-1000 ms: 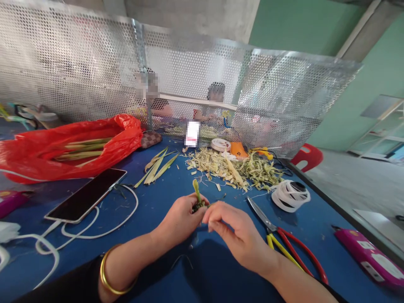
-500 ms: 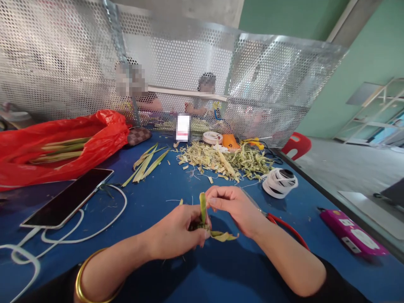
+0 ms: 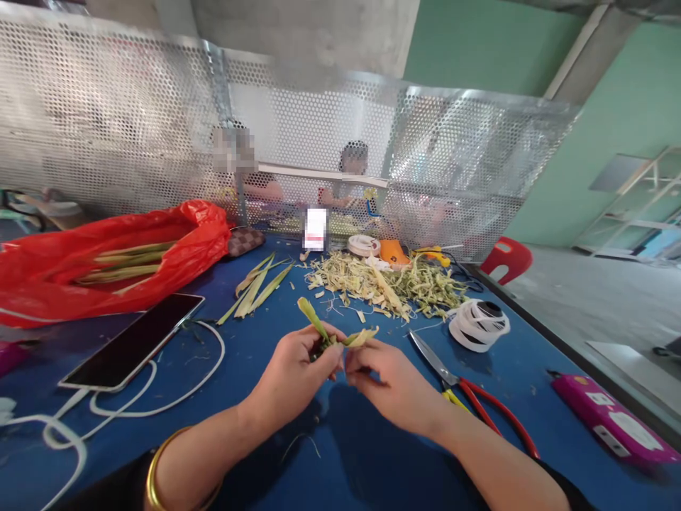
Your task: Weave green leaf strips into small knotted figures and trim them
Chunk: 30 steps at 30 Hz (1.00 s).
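A small bunch of folded yellow-green leaf strips (image 3: 313, 316) stands up from between the thumb and fingers of my left hand (image 3: 295, 372). One paler strip (image 3: 362, 338) of it points right, over the fingertips of my right hand (image 3: 396, 387). The right fingers are closed in a pinch close beside the bunch; what they hold is hidden. On the blue table to the right lie red-handled scissors (image 3: 451, 382), partly behind my right forearm. A spool of white thread or tape (image 3: 479, 325) sits beyond them.
Leaf scraps (image 3: 383, 284) are heaped at the back. Loose long leaves (image 3: 258, 291) and a red plastic bag (image 3: 196, 231) of leaves lie left. A phone (image 3: 135, 344) with a white cable (image 3: 220, 355) is near. A purple box (image 3: 611, 419) lies right. Perforated metal screen (image 3: 313, 113) behind.
The leaf bunch has turned: its upright strip now leans left and the lower strip points up to the right. My right hand has moved lower, and the scissors show more fully.
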Available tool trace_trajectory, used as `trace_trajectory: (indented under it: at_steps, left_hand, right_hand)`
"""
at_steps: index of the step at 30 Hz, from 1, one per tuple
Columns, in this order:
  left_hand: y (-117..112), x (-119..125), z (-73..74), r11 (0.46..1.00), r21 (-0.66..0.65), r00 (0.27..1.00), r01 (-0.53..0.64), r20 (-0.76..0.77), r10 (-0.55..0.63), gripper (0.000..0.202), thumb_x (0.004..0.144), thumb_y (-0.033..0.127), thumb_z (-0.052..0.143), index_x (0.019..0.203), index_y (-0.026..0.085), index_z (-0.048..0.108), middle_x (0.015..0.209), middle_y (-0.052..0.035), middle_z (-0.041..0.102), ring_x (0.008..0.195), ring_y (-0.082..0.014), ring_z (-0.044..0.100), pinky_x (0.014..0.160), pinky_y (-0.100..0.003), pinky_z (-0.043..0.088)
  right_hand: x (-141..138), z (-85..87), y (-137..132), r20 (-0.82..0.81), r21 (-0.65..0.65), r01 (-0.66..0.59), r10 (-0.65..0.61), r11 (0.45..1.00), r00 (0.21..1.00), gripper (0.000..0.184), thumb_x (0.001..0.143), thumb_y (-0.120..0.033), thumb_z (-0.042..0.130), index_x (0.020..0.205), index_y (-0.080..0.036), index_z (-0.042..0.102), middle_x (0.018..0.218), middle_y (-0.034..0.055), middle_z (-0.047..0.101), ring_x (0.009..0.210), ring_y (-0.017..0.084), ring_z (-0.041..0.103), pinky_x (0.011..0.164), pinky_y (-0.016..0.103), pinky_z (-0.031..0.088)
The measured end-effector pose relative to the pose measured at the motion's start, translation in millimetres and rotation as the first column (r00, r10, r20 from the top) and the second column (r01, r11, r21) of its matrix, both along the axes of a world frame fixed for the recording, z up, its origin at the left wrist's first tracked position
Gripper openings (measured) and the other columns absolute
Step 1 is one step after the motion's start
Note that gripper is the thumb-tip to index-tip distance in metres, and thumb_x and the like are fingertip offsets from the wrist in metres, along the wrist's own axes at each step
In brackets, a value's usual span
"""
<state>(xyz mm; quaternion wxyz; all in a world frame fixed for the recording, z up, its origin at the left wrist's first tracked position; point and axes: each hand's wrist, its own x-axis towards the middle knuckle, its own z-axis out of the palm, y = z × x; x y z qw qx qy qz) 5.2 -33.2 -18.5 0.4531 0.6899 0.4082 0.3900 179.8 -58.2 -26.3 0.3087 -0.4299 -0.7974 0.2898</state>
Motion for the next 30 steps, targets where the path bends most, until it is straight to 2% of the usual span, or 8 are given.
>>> trace_trajectory:
  at_steps: [2,4,7,10,14,19,25,30]
  left_hand:
    - [3.0,-0.9,-3.6,0.997,0.036,0.997,-0.074,-0.034,0.076,0.022,0.082,0.027,0.049,0.065,0.016,0.059,0.076,-0.0006,0.06,0.056,-0.0093,0.053,0.057,-0.022,0.045]
    - [4.8,-1.1,-6.4,0.992,0.059,0.99,-0.114,-0.074,0.119,0.018,0.082,0.027,0.049,0.073,0.017,0.062,0.072,0.0005,0.06,0.059,-0.0114,0.055,0.059,-0.022,0.045]
    - [5.7,0.1,-8.5,0.991,0.085,0.989,-0.1,-0.104,0.108,0.018,0.081,0.026,0.049,0.077,0.017,0.064,0.08,-0.0011,0.064,0.074,-0.0142,0.06,0.069,-0.024,0.046]
    - [6.1,1.8,-8.8,0.994,0.081,0.989,-0.076,-0.123,0.085,0.019,0.081,0.026,0.049,0.073,0.017,0.064,0.086,-0.0028,0.066,0.081,-0.0154,0.061,0.074,-0.024,0.046]
    - [6.0,3.1,-9.3,0.999,-0.014,0.992,-0.035,-0.122,0.034,0.021,0.083,0.028,0.047,0.075,0.016,0.062,0.074,-0.0011,0.062,0.064,-0.0135,0.057,0.062,-0.024,0.045]
    - [7.2,3.8,-11.7,0.998,-0.061,0.995,-0.005,-0.1,-0.001,0.019,0.082,0.027,0.048,0.078,0.015,0.063,0.076,-0.0015,0.063,0.067,-0.014,0.057,0.065,-0.024,0.045]
    - [8.5,1.9,-8.4,0.994,0.017,0.956,0.112,-0.275,-0.103,0.021,0.083,0.025,0.046,0.079,0.015,0.063,0.068,-0.0002,0.061,0.064,-0.0144,0.054,0.06,-0.024,0.04]
    - [3.3,-1.7,-2.9,0.963,0.234,0.877,0.137,-0.481,-0.008,0.021,0.086,0.024,0.042,0.085,0.018,0.062,0.071,-0.0009,0.063,0.065,-0.0149,0.057,0.06,-0.023,0.039]
  right_hand:
    - [-4.4,3.8,-8.4,0.054,0.192,-0.049,0.04,0.98,0.998,0.014,0.083,-0.009,0.049,0.08,-0.018,0.058,0.092,0.0056,0.057,0.08,0.015,0.055,0.072,0.028,0.044]
    - [-9.5,5.6,-15.3,0.034,0.32,-0.065,0.057,0.945,0.998,0.013,0.086,-0.01,0.047,0.084,-0.018,0.057,0.1,0.009,0.056,0.087,0.017,0.055,0.076,0.03,0.045]
    - [-14.9,5.2,-19.0,-0.09,0.355,-0.046,0.083,0.934,0.992,0.013,0.088,-0.011,0.047,0.084,-0.019,0.056,0.097,0.0078,0.059,0.092,0.017,0.054,0.083,0.032,0.044]
    - [-15.0,4.7,-15.7,-0.192,0.272,-0.042,0.098,0.961,0.977,0.015,0.089,-0.013,0.048,0.079,-0.021,0.056,0.082,0.0037,0.062,0.089,0.018,0.055,0.087,0.034,0.043]
    - [-12.8,3.4,-11.2,-0.404,0.025,-0.001,0.011,1.0,0.915,0.016,0.09,-0.019,0.048,0.075,-0.02,0.055,0.083,0.0037,0.06,0.082,0.016,0.056,0.079,0.031,0.044]
    - [-20.1,-2.8,-14.7,-0.527,-0.194,0.04,-0.139,0.98,0.838,0.017,0.088,-0.022,0.05,0.072,-0.019,0.055,0.079,0.0029,0.058,0.075,0.015,0.053,0.065,0.027,0.042]
    - [-21.5,1.7,-16.4,-0.541,-0.17,0.036,-0.124,0.985,0.832,0.018,0.086,-0.024,0.053,0.069,-0.018,0.056,0.076,0.0018,0.057,0.073,0.015,0.052,0.07,0.028,0.042]
    - [-10.3,9.7,-4.7,-0.621,-0.31,0.019,-0.218,0.951,0.753,0.015,0.082,-0.026,0.056,0.07,-0.018,0.059,0.076,0.0015,0.059,0.066,0.013,0.053,0.064,0.027,0.045]
